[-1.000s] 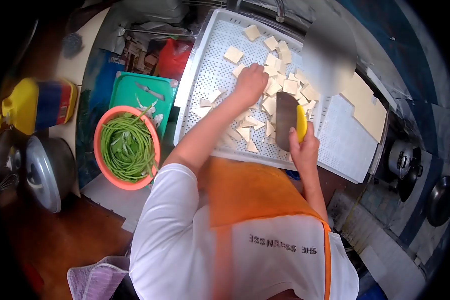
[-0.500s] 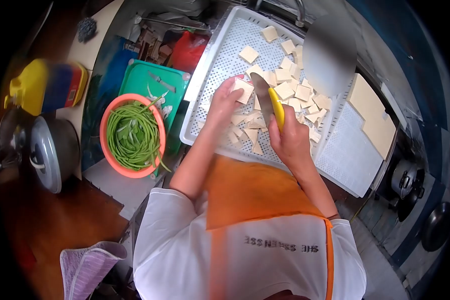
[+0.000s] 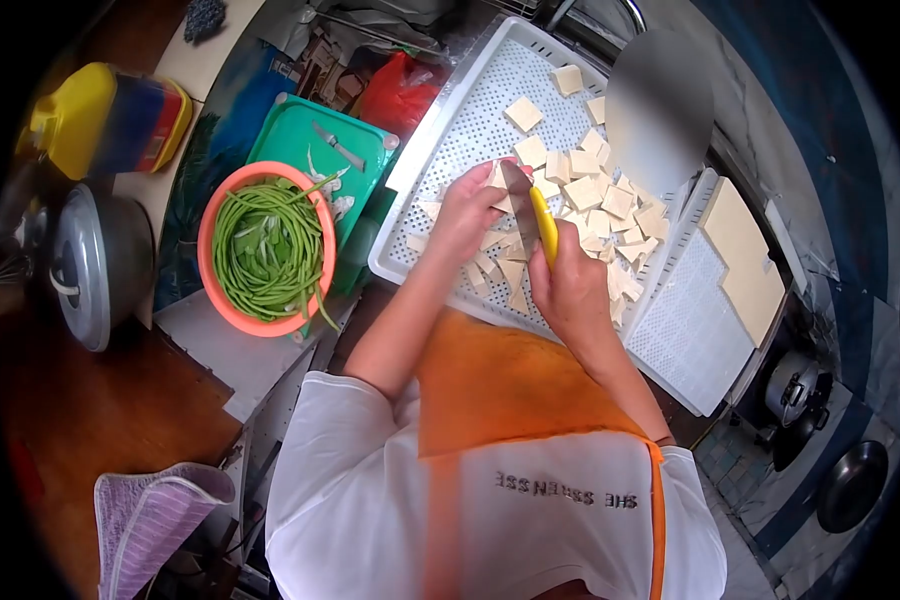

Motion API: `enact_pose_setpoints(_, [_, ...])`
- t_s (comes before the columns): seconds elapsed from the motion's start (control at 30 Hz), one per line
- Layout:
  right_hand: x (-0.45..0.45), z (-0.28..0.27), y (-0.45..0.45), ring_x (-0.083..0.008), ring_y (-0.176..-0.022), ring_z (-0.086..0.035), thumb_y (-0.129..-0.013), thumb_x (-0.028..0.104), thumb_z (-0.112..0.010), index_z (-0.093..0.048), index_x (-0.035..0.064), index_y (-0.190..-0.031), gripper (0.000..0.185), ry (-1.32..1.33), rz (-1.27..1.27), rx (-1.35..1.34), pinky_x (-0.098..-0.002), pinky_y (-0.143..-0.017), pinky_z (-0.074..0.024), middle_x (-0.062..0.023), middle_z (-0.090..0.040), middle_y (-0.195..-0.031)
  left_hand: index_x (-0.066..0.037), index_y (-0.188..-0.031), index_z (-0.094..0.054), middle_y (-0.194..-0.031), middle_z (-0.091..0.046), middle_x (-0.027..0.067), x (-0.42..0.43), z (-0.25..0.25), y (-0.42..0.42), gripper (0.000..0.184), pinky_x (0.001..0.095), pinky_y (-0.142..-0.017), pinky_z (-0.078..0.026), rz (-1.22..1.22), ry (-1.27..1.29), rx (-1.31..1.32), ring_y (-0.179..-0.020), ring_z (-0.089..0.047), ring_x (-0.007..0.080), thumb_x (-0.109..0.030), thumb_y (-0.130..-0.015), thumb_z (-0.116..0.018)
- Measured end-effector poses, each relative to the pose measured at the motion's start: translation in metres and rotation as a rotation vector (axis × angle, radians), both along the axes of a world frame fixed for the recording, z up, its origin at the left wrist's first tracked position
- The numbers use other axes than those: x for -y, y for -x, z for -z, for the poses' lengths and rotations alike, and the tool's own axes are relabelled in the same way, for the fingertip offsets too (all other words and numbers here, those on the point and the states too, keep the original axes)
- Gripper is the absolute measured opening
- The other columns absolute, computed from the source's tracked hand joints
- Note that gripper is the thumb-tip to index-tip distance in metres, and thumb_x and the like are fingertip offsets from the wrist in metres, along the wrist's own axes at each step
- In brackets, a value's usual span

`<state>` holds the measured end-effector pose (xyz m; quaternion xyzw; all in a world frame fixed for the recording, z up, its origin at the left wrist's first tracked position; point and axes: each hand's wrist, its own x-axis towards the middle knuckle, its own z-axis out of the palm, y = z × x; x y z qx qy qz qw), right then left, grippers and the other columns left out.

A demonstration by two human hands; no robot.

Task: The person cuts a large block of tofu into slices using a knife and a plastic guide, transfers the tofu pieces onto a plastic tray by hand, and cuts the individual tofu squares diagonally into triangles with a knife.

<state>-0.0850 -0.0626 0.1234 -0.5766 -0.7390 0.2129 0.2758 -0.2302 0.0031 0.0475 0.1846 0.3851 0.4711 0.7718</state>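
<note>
My left hand [image 3: 465, 215] grips a pale block of tofu [image 3: 499, 180] between thumb and fingers, above a white perforated tray [image 3: 388, 255]. In my right hand [image 3: 572, 285] is a knife [image 3: 545, 222] with a yellow handle, its wide blade pointing away from me. The blade lies against or across the right side of the held tofu; whether it has cut in cannot be made out. Loose tofu squares [image 3: 583, 193] lie heaped in the tray to the right of the blade. Small tofu triangles [image 3: 511, 272] lie nearer me, below the hands.
A second white tray [image 3: 685, 335] with a large uncut tofu slab [image 3: 740, 265] stands on the right. On the left, an orange basin [image 3: 210, 255] of long green beans [image 3: 240, 285] overlaps a green tray [image 3: 280, 140] with a small knife [image 3: 338, 147]. Beyond stands a lidded pot [image 3: 95, 265].
The knife blade has come left to the held tofu, where before it stood just beside it. The whole view has shifted and turned slightly.
</note>
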Motion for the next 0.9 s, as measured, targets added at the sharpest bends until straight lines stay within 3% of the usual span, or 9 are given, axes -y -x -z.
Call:
enact_pose_setpoints(0.2, [-0.005, 0.021, 0.002, -0.0412, -0.054, -0.061, -0.089, 0.007, -0.062, -0.048, -0.0002, -0.107, 0.024, 0.088, -0.006, 0.033, -0.0458, -0.047, -0.0471, -0.0215, -0.058, -0.061, 0.000, -0.127, -0.056, -0.117, -0.066, 0.0081, 0.003, 0.014, 0.001, 0.037, 0.0259, -0.088, -0.051, 0.032, -0.010, -0.027, -0.105, -0.063, 0.0147, 0.000, -0.091, -0.047])
enact_pose_setpoints(0.3, [-0.007, 0.033, -0.004, -0.0422, -0.057, -0.062, -0.090, 0.010, -0.063, -0.048, 0.0006, -0.107, 0.025, 0.102, 0.022, -0.044, -0.0459, -0.048, -0.0465, -0.0220, -0.058, -0.061, 0.005, -0.129, -0.054, -0.124, -0.063, 0.0144, -0.004, 0.017, 0.015, 0.039, 0.0314, -0.096, -0.051, 0.074, -0.009, -0.056, -0.110, -0.064, 0.0199, 0.002, -0.091, -0.048])
enact_pose_setpoints(0.4, [0.004, 0.029, -0.014, -0.0423, -0.057, -0.062, -0.089, 0.011, -0.062, -0.048, 0.0008, -0.106, 0.025, 0.169, 0.018, -0.117, -0.0480, -0.050, -0.0477, -0.0221, -0.060, -0.063, 0.004, -0.131, -0.053, -0.128, -0.062, 0.0136, -0.023, 0.025, 0.030, 0.041, 0.0305, -0.098, -0.049, 0.154, -0.362, -0.527, -0.116, -0.061, 0.0196, 0.001, -0.090, -0.050])
enact_pose_setpoints(0.53, [0.025, 0.041, -0.032, -0.0422, -0.057, -0.062, -0.088, 0.012, -0.062, -0.048, 0.0011, -0.107, 0.026, 0.254, -0.062, -0.080, -0.0492, -0.051, -0.0482, -0.0220, -0.061, -0.064, -0.001, -0.131, -0.056, -0.132, -0.059, 0.0185, -0.056, 0.013, 0.027, 0.046, 0.0383, -0.107, -0.042, 0.418, -0.844, -1.364, -0.122, -0.056, 0.0322, 0.002, -0.085, -0.057])
enact_pose_setpoints(0.57, [0.030, 0.042, -0.033, -0.0425, -0.057, -0.062, -0.088, 0.012, -0.062, -0.049, 0.0018, -0.109, 0.026, 0.298, -0.023, -0.068, -0.0492, -0.051, -0.0486, -0.0222, -0.060, -0.064, -0.001, -0.129, -0.057, -0.134, -0.056, 0.0198, -0.066, 0.004, 0.016, 0.045, 0.0411, -0.109, -0.038, 0.373, -0.827, -1.357, -0.125, -0.050, 0.0365, 0.001, -0.084, -0.058])
enact_pose_setpoints(0.67, [0.033, 0.043, -0.035, -0.0426, -0.058, -0.062, -0.088, 0.012, -0.062, -0.049, 0.0016, -0.110, 0.027, 0.273, 0.027, -0.095, -0.0497, -0.052, -0.0489, -0.0226, -0.060, -0.064, -0.002, -0.128, -0.058, -0.135, -0.056, 0.0182, -0.120, 0.031, -0.010, 0.044, 0.0413, -0.108, -0.039, 0.276, -1.065, -1.439, -0.128, -0.049, 0.0344, -0.002, -0.085, -0.058])
enact_pose_setpoints(0.77, [0.033, 0.038, -0.041, -0.0428, -0.059, -0.062, -0.088, 0.012, -0.062, -0.049, 0.0014, -0.109, 0.027, 0.245, 0.046, -0.079, -0.0496, -0.053, -0.0492, -0.0231, -0.060, -0.065, -0.002, -0.125, -0.059, -0.134, -0.056, 0.0184, -0.152, 0.063, -0.028, 0.040, 0.0408, -0.107, -0.040, 0.307, -1.321, -1.728, -0.128, -0.048, 0.0350, 0.000, -0.085, -0.057])
enact_pose_setpoints(0.9, [0.034, 0.026, -0.056, -0.0431, -0.062, -0.063, -0.088, 0.012, -0.062, -0.050, 0.0004, -0.109, 0.026, 0.266, 0.154, -0.066, -0.0480, -0.053, -0.0496, -0.0241, -0.061, -0.066, -0.001, -0.120, -0.059, -0.128, -0.059, 0.0188, -0.152, 0.055, -0.037, 0.037, 0.0410, -0.103, -0.043, 0.527, -1.100, -1.689, -0.122, -0.053, 0.0359, 0.001, -0.084, -0.057])
